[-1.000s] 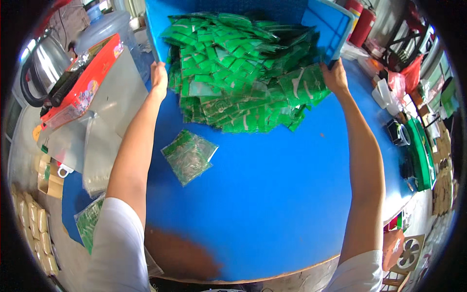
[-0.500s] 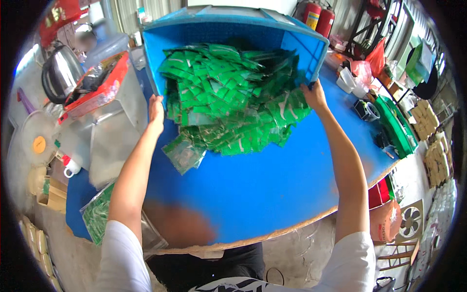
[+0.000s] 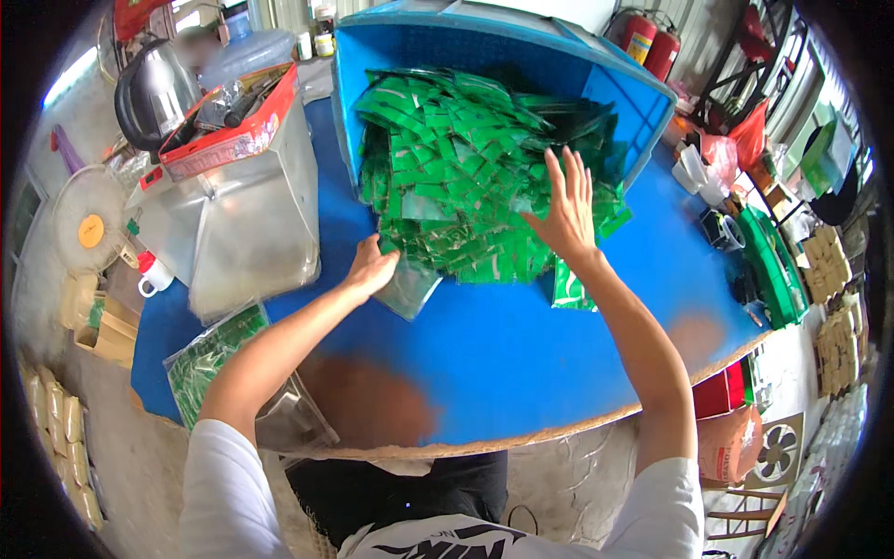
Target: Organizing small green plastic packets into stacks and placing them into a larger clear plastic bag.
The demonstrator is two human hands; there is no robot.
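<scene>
A blue plastic crate (image 3: 652, 102) lies tipped on its side, its mouth facing me. Out of it spills a heap of small flat green-and-clear packets (image 3: 466, 177) onto the blue tabletop. At the heap's lower left corner, my left hand (image 3: 371, 268) has its fingers curled against the edge of a mostly clear packet (image 3: 410, 287); the fingertips are partly hidden. My right hand (image 3: 570, 210) is open over the heap's right side, fingers spread and pointing away from me. Below its wrist a green-and-white packet (image 3: 570, 287) sticks out from the heap.
On the left a translucent bin (image 3: 251, 238) carries a red tray (image 3: 228, 140) of small items, with a steel kettle (image 3: 158, 93) behind. A bag of green pieces (image 3: 219, 359) lies by my left forearm. Fire extinguishers (image 3: 652, 47) stand behind; a green tray (image 3: 773, 265) is at right.
Both hands have let go of the crate's sides. My left hand has come down to the heap's near corner, my right over the heap. More packets have slid out. The view has shifted.
</scene>
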